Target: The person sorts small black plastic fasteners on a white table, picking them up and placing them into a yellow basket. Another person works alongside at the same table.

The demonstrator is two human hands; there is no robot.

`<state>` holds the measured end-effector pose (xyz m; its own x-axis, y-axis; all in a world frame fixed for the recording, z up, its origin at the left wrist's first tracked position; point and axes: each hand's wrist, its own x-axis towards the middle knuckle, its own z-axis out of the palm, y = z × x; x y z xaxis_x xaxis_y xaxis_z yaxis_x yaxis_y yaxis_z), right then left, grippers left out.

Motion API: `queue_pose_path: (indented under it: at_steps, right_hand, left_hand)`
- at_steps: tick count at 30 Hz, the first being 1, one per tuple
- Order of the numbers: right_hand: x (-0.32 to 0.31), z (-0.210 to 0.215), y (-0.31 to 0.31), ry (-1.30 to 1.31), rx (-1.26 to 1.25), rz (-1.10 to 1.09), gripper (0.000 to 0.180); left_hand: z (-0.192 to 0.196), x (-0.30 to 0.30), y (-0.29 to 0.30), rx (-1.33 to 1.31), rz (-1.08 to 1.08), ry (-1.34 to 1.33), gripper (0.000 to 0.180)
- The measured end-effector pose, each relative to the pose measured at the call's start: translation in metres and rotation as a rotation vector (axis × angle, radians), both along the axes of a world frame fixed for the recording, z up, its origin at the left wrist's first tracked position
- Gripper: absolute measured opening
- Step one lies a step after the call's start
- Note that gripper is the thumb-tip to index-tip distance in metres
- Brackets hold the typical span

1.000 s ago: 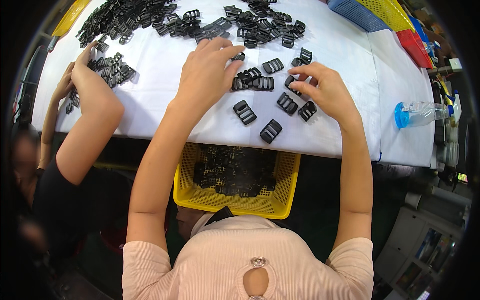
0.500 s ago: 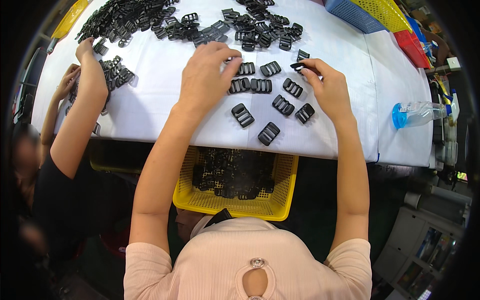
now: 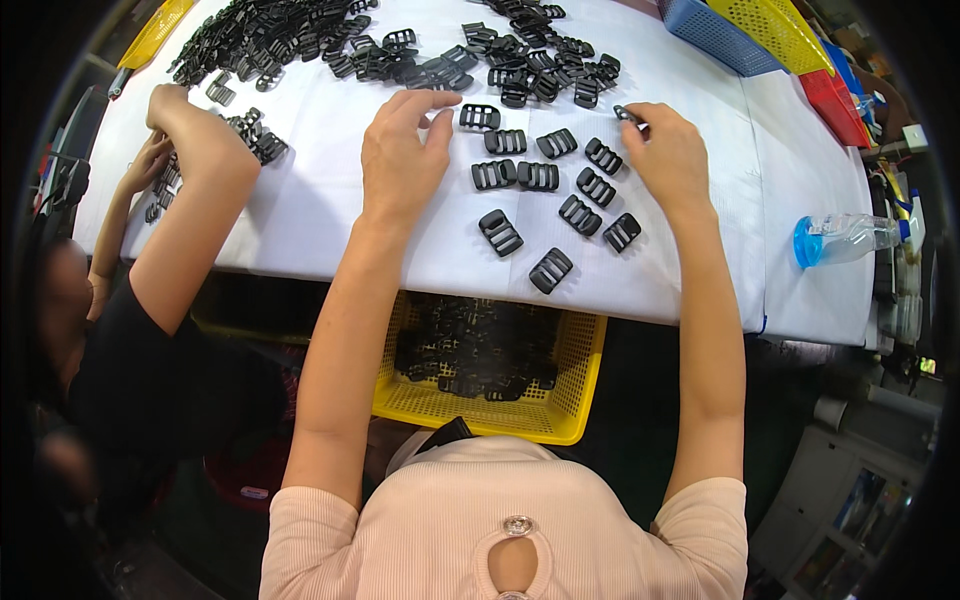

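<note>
Your right hand (image 3: pixel 672 158) has its grip closed on a small black buckle (image 3: pixel 627 113), pinched between thumb and forefinger at the far edge of the loose cluster. Only the end of that buckle shows past your fingertips; the rest is hidden by the hand.

Your left hand (image 3: pixel 402 155) lies open and flat on the worktop (image 3: pixel 330 200), fingers spread and stretched forward, holding nothing. Its fingertips come just beside one buckle (image 3: pixel 479 117) lying apart from the others; whether they touch it you cannot tell from here.

Between your two hands about nine black buckles (image 3: pixel 545 190) lie singly on the white worktop, near one another but mostly apart, some side by side in pairs. Beyond them a dense heap (image 3: pixel 540 65) of the same black parts spreads across the far side, with a second, longer heap (image 3: pixel 290 40) to the far left.

Below the near edge of the worktop, between your forearms, a yellow basket (image 3: pixel 560 420) holds more black parts.

At your left a co-worker's hands (image 3: pixel 175 125) rest among a small pile of buckles. At the right a clear bottle (image 3: pixel 845 238) with a blue cap lies on its side on the worktop, well apart from your hands, and blue, yellow and red baskets (image 3: pixel 770 30) stand at the far right corner.
</note>
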<state>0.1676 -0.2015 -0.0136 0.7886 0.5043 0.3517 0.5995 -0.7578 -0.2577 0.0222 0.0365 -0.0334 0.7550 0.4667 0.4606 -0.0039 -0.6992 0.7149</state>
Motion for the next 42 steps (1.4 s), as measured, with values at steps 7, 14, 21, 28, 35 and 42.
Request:
queue_pose_path:
  at_steps: [7,14,21,28,35,42]
  right_hand:
    - [-0.002,-0.002,-0.030,0.110,0.093,0.038,0.031]
    - [-0.021,-0.015,-0.013,0.391,0.395,0.205,0.030]
    - [-0.015,-0.034,-0.024,0.330,0.337,0.235,0.037]
    - [-0.075,-0.024,0.017,0.304,0.216,0.463,0.047]
    - [-0.143,0.003,-0.022,0.714,0.315,0.683,0.029]
    - [-0.041,0.002,0.008,0.341,0.560,0.431,0.023]
  left_hand:
    - [-0.003,0.006,-0.011,-0.001,-0.199,-0.101,0.021]
    - [-0.006,0.008,-0.001,0.438,-0.233,-0.003,0.025]
    - [0.014,0.013,-0.011,0.045,-0.216,0.283,0.025]
    - [0.000,-0.007,-0.030,0.195,-0.419,0.115,0.030]
    - [0.038,-0.094,-0.025,-0.396,-0.595,0.410,0.027]
    - [0.006,-0.026,-0.006,-0.160,-0.310,0.033,0.025]
